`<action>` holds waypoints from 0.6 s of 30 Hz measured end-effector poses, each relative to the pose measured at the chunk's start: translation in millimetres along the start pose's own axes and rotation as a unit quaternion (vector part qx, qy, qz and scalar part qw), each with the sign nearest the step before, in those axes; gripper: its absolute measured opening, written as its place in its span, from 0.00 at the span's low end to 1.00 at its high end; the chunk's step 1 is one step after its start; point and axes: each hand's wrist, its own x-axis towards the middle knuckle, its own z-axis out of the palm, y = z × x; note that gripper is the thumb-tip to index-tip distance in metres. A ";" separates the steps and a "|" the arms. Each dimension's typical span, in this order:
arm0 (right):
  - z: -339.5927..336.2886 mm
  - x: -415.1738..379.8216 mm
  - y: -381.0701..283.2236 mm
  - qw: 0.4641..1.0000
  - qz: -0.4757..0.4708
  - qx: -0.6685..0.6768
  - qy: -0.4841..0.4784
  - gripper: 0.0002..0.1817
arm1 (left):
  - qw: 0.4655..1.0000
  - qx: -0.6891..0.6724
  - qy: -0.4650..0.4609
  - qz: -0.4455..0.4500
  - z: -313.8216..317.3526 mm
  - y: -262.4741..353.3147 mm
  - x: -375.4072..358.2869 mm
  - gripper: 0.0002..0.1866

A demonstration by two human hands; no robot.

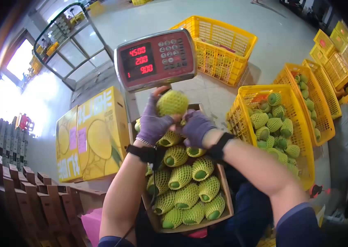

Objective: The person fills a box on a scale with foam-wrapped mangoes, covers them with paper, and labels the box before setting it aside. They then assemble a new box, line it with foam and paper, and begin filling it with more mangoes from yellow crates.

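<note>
Left hand (153, 125) holds fruit (172, 103); grip unclear.

Glossy scale casing (187, 57) (plastic-looking), matt brown cardboard box (228, 206).

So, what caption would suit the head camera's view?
Left hand holding a netted fruit, right hand close by, above a packed box near a scale.

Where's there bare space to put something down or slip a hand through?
Bare floor stretches beyond the far yellow crate; a smaller patch lies between that crate, the open fruit box and the crate heaped with fruit. The fruit box is crowded: wrapped fruit packed close, left hand and right hand over its far end.
</note>
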 end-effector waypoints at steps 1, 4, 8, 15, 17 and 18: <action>6.9 9.3 -8.6 0.998 0.010 0.008 -0.054 0.40 | 0.996 0.054 -0.039 0.057 2.7 -17.3 10.4 0.38; 8.6 26.2 -19.1 0.981 0.149 0.079 -0.100 0.49 | 0.925 0.359 -0.036 0.122 4.6 -29.3 18.4 0.35; 6.6 10.9 -30.4 0.976 0.138 0.075 -0.152 0.46 | 0.865 0.480 -0.031 0.142 1.4 -31.3 -6.6 0.33; 10.6 -7.6 -36.8 0.981 0.131 0.114 -0.088 0.38 | 0.774 0.624 -0.084 0.058 -1.0 -7.5 -13.5 0.31; 10.0 -10.3 -35.3 0.984 0.131 0.102 -0.060 0.36 | 0.746 0.653 -0.129 -0.027 4.4 -8.1 -9.9 0.30; 10.5 -8.7 -32.0 0.986 0.107 0.097 -0.086 0.36 | 0.740 0.657 -0.136 -0.054 9.7 -8.0 -9.7 0.30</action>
